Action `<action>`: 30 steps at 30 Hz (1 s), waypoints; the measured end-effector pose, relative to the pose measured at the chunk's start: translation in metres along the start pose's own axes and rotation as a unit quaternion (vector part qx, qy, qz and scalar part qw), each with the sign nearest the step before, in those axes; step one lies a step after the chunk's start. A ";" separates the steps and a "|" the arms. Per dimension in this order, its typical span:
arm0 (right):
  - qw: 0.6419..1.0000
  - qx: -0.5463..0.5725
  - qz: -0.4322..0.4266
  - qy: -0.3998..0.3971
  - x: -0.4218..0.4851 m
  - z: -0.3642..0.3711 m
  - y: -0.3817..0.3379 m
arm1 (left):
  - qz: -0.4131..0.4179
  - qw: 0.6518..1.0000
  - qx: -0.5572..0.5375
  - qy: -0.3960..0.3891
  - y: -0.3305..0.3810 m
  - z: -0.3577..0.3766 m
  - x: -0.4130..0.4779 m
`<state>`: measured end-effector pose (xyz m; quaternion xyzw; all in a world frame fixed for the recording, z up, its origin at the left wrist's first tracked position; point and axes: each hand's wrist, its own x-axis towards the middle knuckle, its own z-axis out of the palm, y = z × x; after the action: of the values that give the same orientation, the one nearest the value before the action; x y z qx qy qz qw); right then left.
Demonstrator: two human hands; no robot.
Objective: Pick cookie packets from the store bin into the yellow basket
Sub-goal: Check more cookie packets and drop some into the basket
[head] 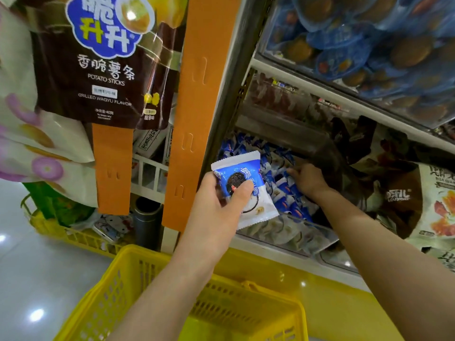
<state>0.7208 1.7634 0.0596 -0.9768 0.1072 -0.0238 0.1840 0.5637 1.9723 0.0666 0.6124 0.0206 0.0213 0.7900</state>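
Now the picking step is in hand. The left hand (216, 205) grips one cookie packet (242, 168), thumb across its front, just near of the store bin (302, 230) and above the yellow basket (157, 257). The right hand (309, 180) reaches into the bin and lies on the heap of packets (283, 190); I cannot tell if its fingers pinch one or only touch. I judge the next move is to lower the held packet and let it fall into the basket.

The packet is a flat pillow of glossy blue and white film with toothed, crimped ends, so it may be slippery. The bin has a clear, hard plastic front. The basket is rigid plastic with slotted walls.
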 end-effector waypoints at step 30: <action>0.908 0.366 -0.178 -0.093 -0.145 -0.042 -0.047 | -0.117 0.977 -0.157 -0.081 0.008 0.010 -0.020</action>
<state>0.5854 1.8229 0.1152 -0.8413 -0.1026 -0.0027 0.5308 0.5443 1.9634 0.0767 0.4735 0.0244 -0.1185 0.8725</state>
